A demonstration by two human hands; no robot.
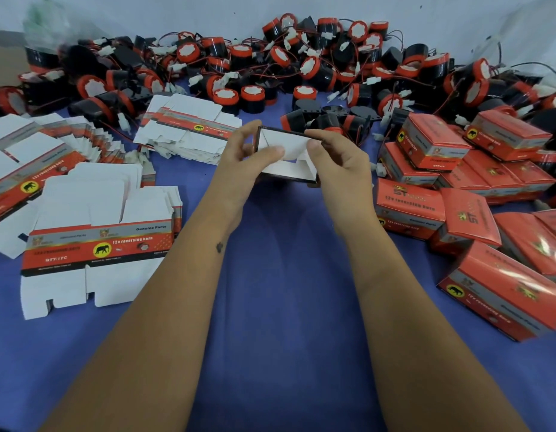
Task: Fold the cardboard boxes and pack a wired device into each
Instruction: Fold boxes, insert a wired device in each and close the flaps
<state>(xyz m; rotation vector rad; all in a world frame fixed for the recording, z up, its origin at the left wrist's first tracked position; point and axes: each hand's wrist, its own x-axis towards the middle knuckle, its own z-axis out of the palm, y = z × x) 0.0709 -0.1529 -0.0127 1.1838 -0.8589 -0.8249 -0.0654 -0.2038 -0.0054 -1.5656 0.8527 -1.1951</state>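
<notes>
- Box (286,157) held at frame centre, above the blue desk (270,275); long axis running left to right, open white inside and flaps turned toward the camera.
- Dark outer edge visible along the top and bottom rims of box; one white flap folded across the opening.
- Left hand (248,154) gripping the left end of box: fingers (250,127) curled over the top left corner, thumb pressed on the white flap near the middle.
- Right hand (335,151) clamped on the right end: thumb on the flap, just beside the left thumb, other fingers wrapped behind and mostly hidden.
- Box lying between the two hands, both thumbs touching its inner flap.
- Flat blanks (95,241) stacked at lower left and centre left, white with a red printed band.
- Horns (270,60), black and red with wires, heaped along the top of the frame.
- Packed boxes (426,141), red, piled at the right, well apart from the hands.
</notes>
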